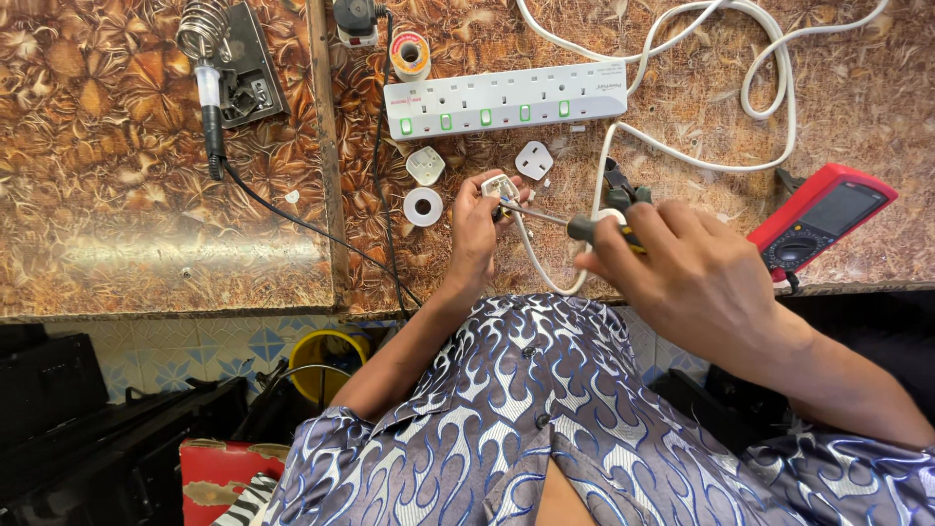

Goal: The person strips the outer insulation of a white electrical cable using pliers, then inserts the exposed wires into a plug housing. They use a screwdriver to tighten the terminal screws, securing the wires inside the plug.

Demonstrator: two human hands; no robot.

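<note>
So the left hand (474,237) is pinching a white plug (500,187) at its fingertips, opened up with the innards facing up, tilted a bit. A white cable (542,276) runs out of it and loops down between both hands. The right hand (682,268) is wrapped round a screwdriver (560,222) with a dark handle, some yellow on it; the thin metal shaft lies nearly level, pointing left, tip touching the open plug. The plug's white cover (533,160) lies just above the left hand's fingertips on the bench.
</note>
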